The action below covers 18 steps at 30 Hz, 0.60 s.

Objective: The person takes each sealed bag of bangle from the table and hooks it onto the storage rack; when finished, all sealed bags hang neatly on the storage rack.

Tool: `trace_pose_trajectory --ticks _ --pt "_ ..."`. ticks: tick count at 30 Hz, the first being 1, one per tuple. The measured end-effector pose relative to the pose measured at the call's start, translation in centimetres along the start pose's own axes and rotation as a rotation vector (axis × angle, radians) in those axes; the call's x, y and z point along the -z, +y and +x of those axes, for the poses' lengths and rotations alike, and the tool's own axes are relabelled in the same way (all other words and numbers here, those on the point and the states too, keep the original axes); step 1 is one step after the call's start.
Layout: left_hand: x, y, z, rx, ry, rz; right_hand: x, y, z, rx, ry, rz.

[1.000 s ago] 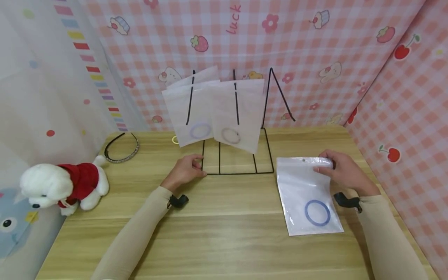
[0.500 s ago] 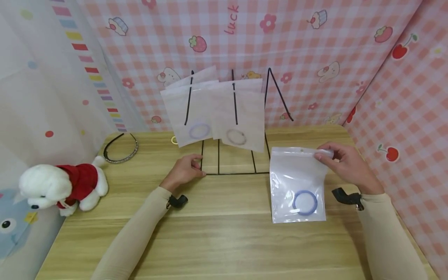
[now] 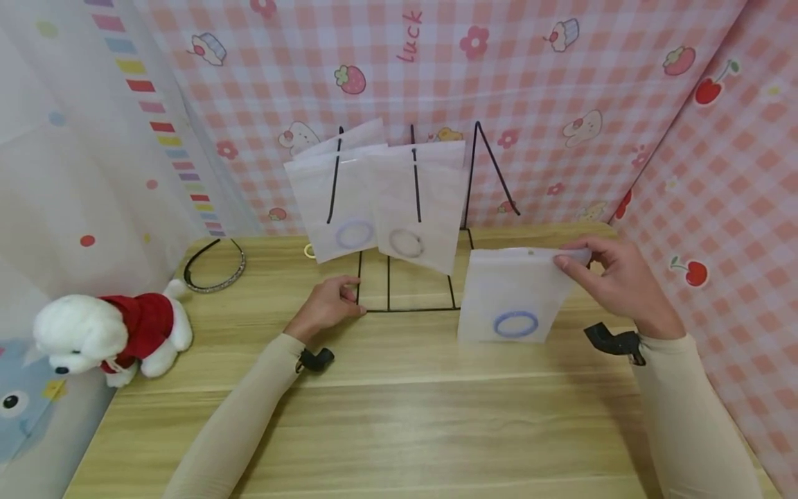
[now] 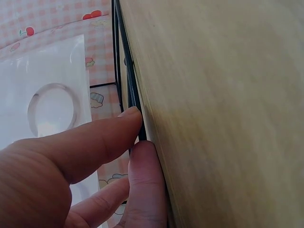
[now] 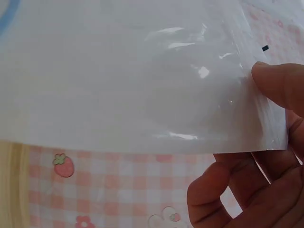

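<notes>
My right hand (image 3: 623,281) pinches a white zip bag (image 3: 514,277) by its top right corner. Inside the bag shows a blue ring-shaped band (image 3: 497,324). It hangs just in front of the right side of a black wire display rack (image 3: 411,310), apart from the free right prong (image 3: 497,166). My left hand (image 3: 325,303) holds the rack's base at its front left corner. In the left wrist view, thumb and fingertip pinch the black wire (image 4: 134,90). Similar bags hang from the left prong (image 3: 333,190) and the middle prong (image 3: 417,187).
A beaded headband (image 3: 215,286) lies at the back left, behind a white plush dog (image 3: 84,322) in a red outfit. Part of a yellow ring (image 3: 308,251) shows beside the hanging bags. Patterned cloth walls stand behind the wooden table (image 3: 399,416) and to its right.
My right hand has lifted the bag and brought it left and farther back, nearer the rack. The bag on the middle prong swayed slightly. My left hand stays on the base.
</notes>
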State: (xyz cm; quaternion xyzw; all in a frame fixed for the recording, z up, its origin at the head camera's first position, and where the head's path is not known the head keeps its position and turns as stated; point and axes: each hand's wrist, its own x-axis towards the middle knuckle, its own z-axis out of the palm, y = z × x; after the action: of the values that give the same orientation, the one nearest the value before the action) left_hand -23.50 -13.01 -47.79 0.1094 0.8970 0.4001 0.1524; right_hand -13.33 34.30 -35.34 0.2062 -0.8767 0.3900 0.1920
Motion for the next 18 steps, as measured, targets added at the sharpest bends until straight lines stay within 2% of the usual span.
trace_pose_trajectory --ticks 10,18 --pt "-0.1 -0.1 -0.1 0.000 -0.001 0.005 0.6 -1.8 2.2 0.101 0.095 -0.059" --pt "0.0 -0.1 0.0 -0.005 0.006 0.010 0.5 -3.0 4.0 0.120 0.137 -0.058"
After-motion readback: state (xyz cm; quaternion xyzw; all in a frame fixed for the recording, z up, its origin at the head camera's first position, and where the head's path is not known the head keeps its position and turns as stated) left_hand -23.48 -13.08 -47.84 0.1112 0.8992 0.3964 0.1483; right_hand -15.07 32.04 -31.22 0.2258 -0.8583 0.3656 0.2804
